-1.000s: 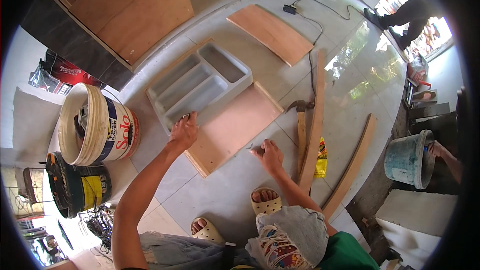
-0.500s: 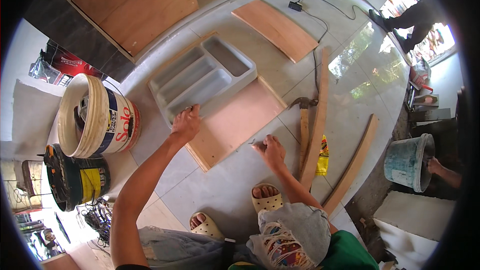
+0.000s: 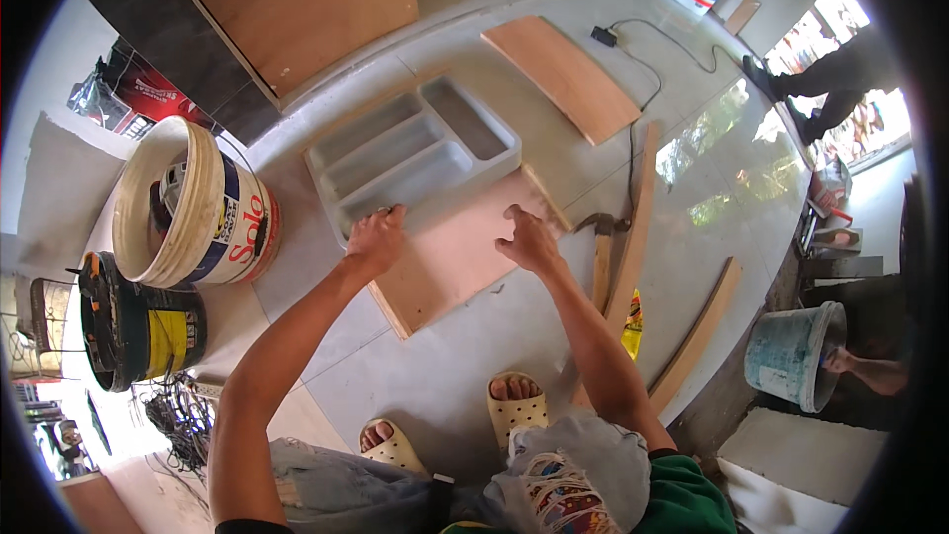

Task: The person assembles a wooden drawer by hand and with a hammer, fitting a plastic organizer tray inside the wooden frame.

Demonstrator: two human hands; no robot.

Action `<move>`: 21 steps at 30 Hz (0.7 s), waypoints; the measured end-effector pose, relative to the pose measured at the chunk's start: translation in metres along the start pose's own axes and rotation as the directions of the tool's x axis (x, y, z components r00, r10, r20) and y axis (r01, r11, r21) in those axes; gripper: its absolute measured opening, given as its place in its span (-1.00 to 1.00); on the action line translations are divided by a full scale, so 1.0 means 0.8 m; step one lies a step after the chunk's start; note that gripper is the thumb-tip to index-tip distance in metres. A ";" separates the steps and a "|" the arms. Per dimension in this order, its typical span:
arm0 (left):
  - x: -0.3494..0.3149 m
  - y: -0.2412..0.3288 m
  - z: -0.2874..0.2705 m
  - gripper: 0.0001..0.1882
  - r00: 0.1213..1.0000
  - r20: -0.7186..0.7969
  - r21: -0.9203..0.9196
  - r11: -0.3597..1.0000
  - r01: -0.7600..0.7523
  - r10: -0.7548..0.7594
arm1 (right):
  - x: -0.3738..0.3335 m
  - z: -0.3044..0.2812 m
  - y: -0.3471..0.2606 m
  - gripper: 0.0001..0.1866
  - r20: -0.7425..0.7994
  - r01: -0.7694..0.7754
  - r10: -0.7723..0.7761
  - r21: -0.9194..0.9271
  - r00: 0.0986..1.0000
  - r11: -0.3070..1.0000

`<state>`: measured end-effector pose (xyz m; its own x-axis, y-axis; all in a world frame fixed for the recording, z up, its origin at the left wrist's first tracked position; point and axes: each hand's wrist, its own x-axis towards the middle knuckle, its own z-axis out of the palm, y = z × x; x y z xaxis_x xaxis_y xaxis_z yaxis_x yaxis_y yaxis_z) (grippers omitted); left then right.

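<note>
A grey plastic cutlery tray (image 3: pixel 457 181) with several long compartments lies over the far part of a shallow wooden drawer (image 3: pixel 445 267). The drawer's bare bottom panel shows on the near side. At the tray's near left corner, my left hand (image 3: pixel 376 240) has its fingers hooked over the rim, gripping it. Above the drawer's right part hovers my right hand (image 3: pixel 531 240), fingers apart and holding nothing; it is just short of the tray's near right side.
Right of the drawer lie a hammer (image 3: pixel 602 247), wooden strips (image 3: pixel 647 198) and a yellow packet (image 3: pixel 632 326). A wooden board (image 3: pixel 563 79) and a black cable (image 3: pixel 652 67) are farther off. Buckets (image 3: pixel 188 208) stand at left. Another person's hand (image 3: pixel 860 368) holds a bucket (image 3: pixel 791 356).
My right hand has moved forward from the floor near the drawer's edge to over its panel, and its fingers have spread. My left hand keeps its place on the tray. The view has shifted slightly.
</note>
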<state>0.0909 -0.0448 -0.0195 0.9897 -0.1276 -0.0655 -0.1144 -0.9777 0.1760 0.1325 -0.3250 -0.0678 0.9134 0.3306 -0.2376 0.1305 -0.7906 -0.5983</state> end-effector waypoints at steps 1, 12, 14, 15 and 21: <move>-0.001 0.002 -0.001 -0.71 1.000 0.019 -0.015 1.000 0.013 -0.013 | 0.009 -0.006 -0.003 -0.31 -0.043 0.026 -0.030 -0.108 0.999 0.994; 0.000 -0.007 0.015 -0.62 0.994 0.089 -0.063 0.996 0.062 -0.057 | 0.071 0.019 0.033 -0.17 -0.035 0.398 -0.417 -0.241 0.908 0.885; 0.000 -0.009 0.019 -0.50 0.991 0.113 -0.080 0.994 0.077 -0.068 | 0.033 0.076 0.009 -0.08 -0.037 0.528 -0.527 0.087 0.849 0.845; 0.002 -0.008 0.018 -0.50 0.978 0.182 -0.114 0.986 0.124 -0.102 | 0.006 0.091 0.003 -0.19 0.028 0.669 -0.671 0.051 0.741 0.742; 0.001 -0.005 0.003 -0.61 0.985 0.162 -0.067 0.995 0.076 -0.064 | -0.176 0.096 -0.015 -0.57 0.038 0.434 -0.442 0.131 0.896 0.891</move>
<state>0.0917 -0.0410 -0.0227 0.9680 -0.0899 -0.2345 -0.0331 -0.9712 0.2360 -0.0273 -0.3227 -0.0859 0.7463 0.6652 0.0228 0.4623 -0.4934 -0.7367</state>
